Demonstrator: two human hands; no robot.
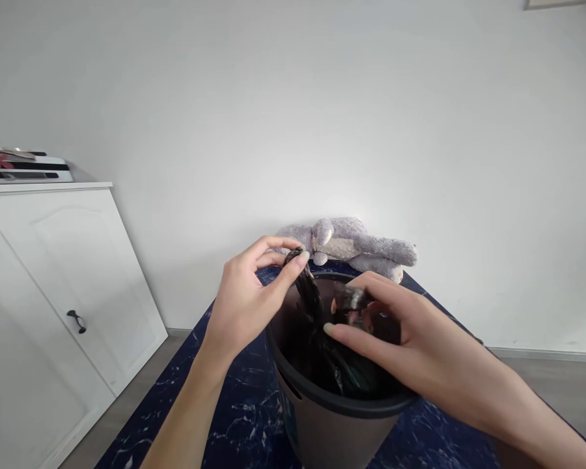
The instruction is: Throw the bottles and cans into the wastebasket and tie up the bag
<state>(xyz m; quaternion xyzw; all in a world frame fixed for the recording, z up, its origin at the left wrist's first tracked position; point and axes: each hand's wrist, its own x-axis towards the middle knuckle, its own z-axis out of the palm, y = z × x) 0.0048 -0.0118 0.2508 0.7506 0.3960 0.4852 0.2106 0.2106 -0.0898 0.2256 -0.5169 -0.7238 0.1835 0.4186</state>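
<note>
While the left hand (247, 299) pinches a twisted strand of the black plastic bag (310, 296) mostly inside the bin (344, 431), the right hand (405, 319) blurs too much to tell its grip, so I'd guess gathering, with a steady left pinch needed next.

We see a bag (308, 293) of thin plastic, shiny and full of crinkles. The bin (344, 435) looks like hard plastic — smooth and dull, with a matt rim (342, 406). We see a smooth table top (244, 417) with a marble look. The toy (339, 229) is soft, fuzzy cloth — not shiny at all. The cupboard (43, 273) looks smooth and painted, and the wall (293, 117) looks flat and matt.
</note>
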